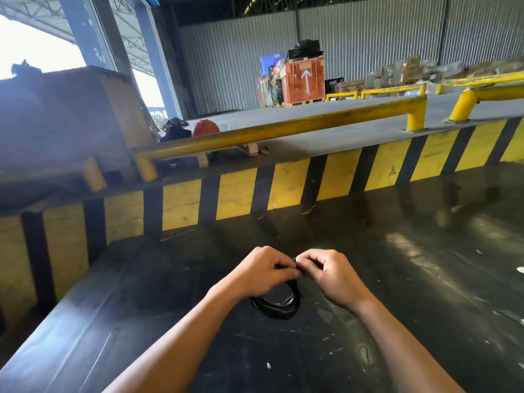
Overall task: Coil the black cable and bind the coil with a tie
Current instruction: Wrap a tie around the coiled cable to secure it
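Head view, work surface: a glossy black table (425,279) fills the lower half of the frame, scuffed and flecked with small bits of debris.
Black cable (279,303): wound into a small round coil, low in the centre of the frame, hanging just below the two hands with its lower loop at the tabletop.
Left hand (262,272): fingers curled closed, pinching the top of the coil.
Right hand (330,272): fingertips pinched tight on a thin tie (295,260) at the top of the coil, touching the left hand's fingertips.
Thin red wires (307,209): lying at the far edge of the table, against the yellow-and-black striped wall (235,194).
Background: yellow guard rail (283,129) above the stripes; orange hard hat (205,127) left of centre; orange crate (306,80) with a white arrow at upper centre.
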Demonstrator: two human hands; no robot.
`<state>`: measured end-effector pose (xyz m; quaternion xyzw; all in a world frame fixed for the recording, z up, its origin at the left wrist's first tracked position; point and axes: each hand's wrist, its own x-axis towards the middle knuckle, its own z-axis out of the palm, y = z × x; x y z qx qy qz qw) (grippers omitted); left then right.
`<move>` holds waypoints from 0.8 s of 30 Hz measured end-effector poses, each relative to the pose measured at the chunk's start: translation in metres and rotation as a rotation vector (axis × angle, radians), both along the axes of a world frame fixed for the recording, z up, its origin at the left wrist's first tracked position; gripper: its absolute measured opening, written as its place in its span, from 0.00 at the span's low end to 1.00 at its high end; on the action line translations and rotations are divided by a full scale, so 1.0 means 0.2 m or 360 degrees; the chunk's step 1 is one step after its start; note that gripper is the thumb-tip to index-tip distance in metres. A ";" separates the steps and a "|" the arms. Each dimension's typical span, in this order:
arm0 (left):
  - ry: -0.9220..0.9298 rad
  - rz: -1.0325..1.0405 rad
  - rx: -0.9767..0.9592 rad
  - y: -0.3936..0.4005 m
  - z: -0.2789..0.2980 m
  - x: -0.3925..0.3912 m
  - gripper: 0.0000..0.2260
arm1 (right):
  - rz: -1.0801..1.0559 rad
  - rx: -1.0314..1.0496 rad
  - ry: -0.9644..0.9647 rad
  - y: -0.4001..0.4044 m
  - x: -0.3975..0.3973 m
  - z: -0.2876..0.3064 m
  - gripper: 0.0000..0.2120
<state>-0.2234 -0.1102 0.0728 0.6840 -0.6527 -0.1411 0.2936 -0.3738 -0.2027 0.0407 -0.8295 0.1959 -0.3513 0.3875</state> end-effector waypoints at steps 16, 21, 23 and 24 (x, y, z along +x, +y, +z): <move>0.0499 0.0081 -0.0083 0.01 0.05 0.02 0.06 | -0.0044 0.1251 -0.0950 -0.10 0.03 0.07 0.07; 0.0562 0.0115 -0.0099 0.02 0.07 0.01 0.06 | 0.0048 0.0745 -0.0700 -0.11 -0.01 0.08 0.08; 0.0545 0.0121 -0.0092 0.02 0.08 0.00 0.06 | -0.0123 0.0473 -0.0565 -0.11 -0.01 0.08 0.07; 0.0532 0.0122 -0.0099 0.02 0.08 0.00 0.05 | -0.0214 0.0359 -0.0523 -0.11 0.00 0.08 0.06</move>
